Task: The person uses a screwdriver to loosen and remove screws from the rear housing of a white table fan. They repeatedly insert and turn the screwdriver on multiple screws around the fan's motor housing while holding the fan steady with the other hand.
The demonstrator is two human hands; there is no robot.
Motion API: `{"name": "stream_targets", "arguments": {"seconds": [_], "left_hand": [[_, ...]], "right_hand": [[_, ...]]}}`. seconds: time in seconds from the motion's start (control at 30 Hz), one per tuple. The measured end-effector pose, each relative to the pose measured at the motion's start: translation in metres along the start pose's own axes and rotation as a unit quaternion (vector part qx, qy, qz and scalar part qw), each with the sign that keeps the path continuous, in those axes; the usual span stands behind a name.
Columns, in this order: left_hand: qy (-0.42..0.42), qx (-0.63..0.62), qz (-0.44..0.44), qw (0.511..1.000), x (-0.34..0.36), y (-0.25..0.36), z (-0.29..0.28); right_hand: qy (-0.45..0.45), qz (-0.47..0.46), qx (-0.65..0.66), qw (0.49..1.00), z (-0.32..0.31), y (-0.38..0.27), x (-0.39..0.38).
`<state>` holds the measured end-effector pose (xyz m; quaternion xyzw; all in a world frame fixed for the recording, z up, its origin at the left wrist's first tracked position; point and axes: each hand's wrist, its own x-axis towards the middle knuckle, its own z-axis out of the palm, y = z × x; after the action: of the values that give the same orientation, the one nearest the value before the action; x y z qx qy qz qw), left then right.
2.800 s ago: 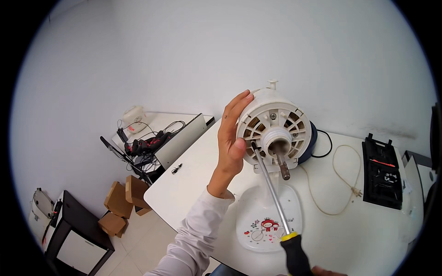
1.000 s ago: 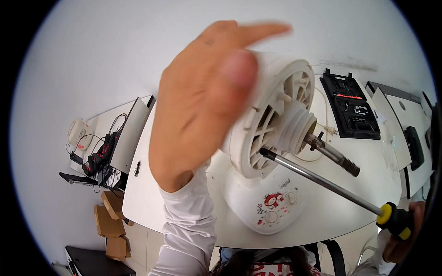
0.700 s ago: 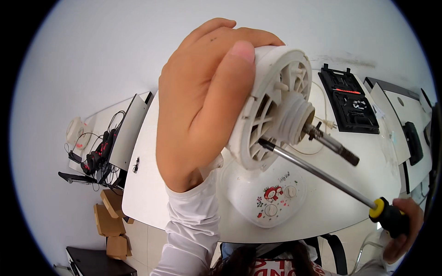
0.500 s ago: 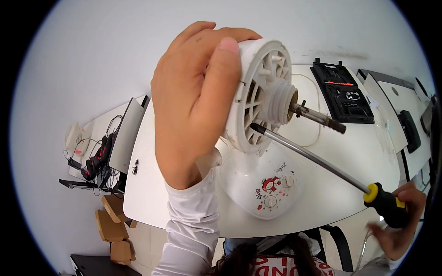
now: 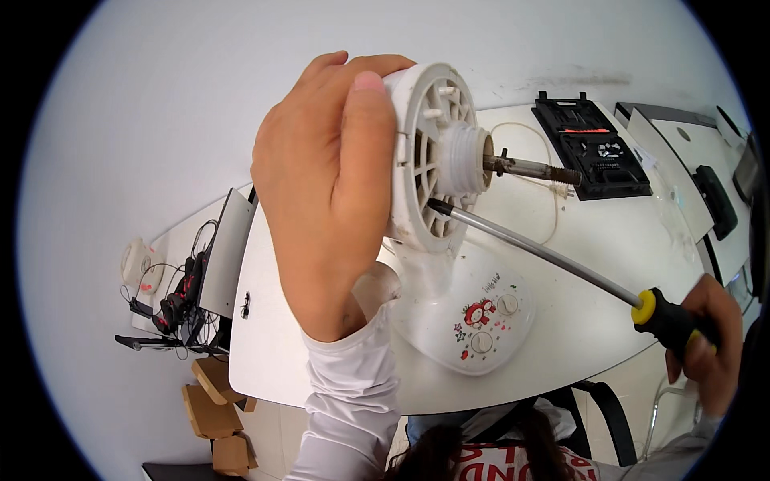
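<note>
My left hand (image 5: 329,176) is wrapped round the white motor housing (image 5: 429,152) of an electric fan, its thumb lying along the edge of the ribbed front. From the housing's threaded collar a worn metal shaft (image 5: 533,167) sticks out to the right. Below stands the fan's white base (image 5: 449,337), with a cartoon print and two round knobs. At the lower right my right hand (image 5: 714,337) grips the black and yellow handle of a screwdriver (image 5: 553,255). The dark tip of its long shank sits in an opening between the ribs; what it touches inside is hidden.
An open black tool case (image 5: 597,152) lies at the white table's (image 5: 321,385) far right, near a pale power cord with a plug (image 5: 564,190). Cardboard boxes (image 5: 210,410) stand on the floor at left. A black chair armrest (image 5: 609,417) is close to the table's front edge.
The fan housing and my left hand have shifted slightly left in view. My right hand has closed more fully round the screwdriver handle; its fingers were looser before. The tip stays among the ribs.
</note>
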<state>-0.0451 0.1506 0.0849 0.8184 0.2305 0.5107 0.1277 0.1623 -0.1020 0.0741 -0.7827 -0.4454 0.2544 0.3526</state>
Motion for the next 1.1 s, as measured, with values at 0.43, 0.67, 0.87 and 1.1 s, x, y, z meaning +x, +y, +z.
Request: {"name": "stream_targets", "arguments": {"seconds": [0.43,0.67,0.87,1.1], "left_hand": [[0.062,-0.083,-0.006,0.995,0.0,-0.003,0.007],[0.066,-0.069,-0.009,0.995,-0.002,0.0,0.007],[0.068,-0.096,-0.041,0.992,-0.005,-0.001,0.005],[0.061,-0.12,-0.049,0.99,-0.001,0.006,0.009]], "right_hand": [[0.096,-0.5,-0.301,0.806,-0.026,-0.02,0.015],[0.044,-0.37,-0.023,0.928,-0.024,-0.018,0.031],[-0.121,-0.224,0.084,0.963,-0.023,-0.002,0.063],[0.025,-0.456,-0.065,0.887,-0.023,0.031,0.078]]}}
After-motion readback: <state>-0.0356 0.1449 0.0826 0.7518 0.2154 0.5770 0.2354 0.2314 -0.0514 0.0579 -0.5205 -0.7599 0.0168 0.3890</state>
